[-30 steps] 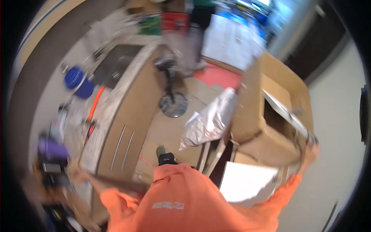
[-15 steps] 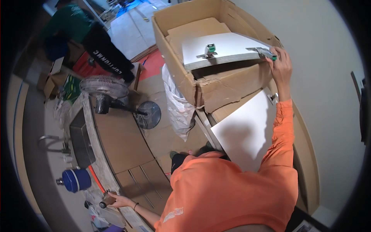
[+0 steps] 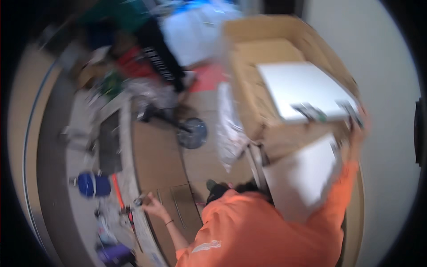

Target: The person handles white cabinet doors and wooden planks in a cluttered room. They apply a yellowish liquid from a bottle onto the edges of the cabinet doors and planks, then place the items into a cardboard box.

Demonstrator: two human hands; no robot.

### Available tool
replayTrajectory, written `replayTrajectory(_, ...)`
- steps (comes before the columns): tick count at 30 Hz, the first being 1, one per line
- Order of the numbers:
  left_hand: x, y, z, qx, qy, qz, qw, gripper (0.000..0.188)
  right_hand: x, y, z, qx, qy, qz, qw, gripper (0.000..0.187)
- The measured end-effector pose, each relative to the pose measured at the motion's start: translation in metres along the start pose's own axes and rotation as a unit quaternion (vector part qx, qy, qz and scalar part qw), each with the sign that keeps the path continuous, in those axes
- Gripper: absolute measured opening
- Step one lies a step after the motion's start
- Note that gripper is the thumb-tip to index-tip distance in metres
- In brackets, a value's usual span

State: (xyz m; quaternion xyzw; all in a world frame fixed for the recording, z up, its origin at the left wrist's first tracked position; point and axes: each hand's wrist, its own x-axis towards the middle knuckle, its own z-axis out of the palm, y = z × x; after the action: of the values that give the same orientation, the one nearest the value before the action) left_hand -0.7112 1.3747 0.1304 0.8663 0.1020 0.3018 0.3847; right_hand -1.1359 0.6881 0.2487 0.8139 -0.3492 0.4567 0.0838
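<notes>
A white cabinet door (image 3: 307, 89) with metal hinges along its near edge lies over the open cardboard box (image 3: 242, 95). My right hand (image 3: 359, 124), blurred, is closed on the door's near right corner beside a hinge. Below it, a second white panel (image 3: 300, 178) leans next to my right arm, partly in shadow. On the left, my left hand (image 3: 155, 207) is closed round a small object with a dark round end (image 3: 139, 201), at the edge of the counter. Motion blur and my fingers hide what kind of object that is.
Along the left runs a counter (image 3: 127, 147) with a sink (image 3: 109, 133), a blue jug (image 3: 94, 184), an orange strip (image 3: 118, 191) and tools. A fan base (image 3: 192, 133) and a white bag (image 3: 229, 133) stand on the floor. Another person (image 3: 160, 53) bends at the far left.
The whole view has swung, so most things sit further right and are blurred. The cabinet door has turned to show more of its white face. Both hands keep their hold.
</notes>
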Motion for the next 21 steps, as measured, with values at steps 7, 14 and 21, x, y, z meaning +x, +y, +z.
replayTrajectory(7,-0.062,0.039,0.0,-0.054,-0.054,0.063,0.995,0.057,0.012,-0.003,-0.01,-0.056,0.098,-0.264,0.958,0.041)
replayTrajectory(14,-0.115,0.054,-0.033,-0.031,-0.12,0.042,0.991,0.058,0.03,-0.146,0.042,0.149,0.188,-0.153,0.959,0.048)
replayTrajectory(21,-0.11,0.091,-0.068,-0.138,-0.235,0.01,0.962,0.064,-0.061,-0.372,0.031,0.593,-0.042,-0.011,0.804,0.06)
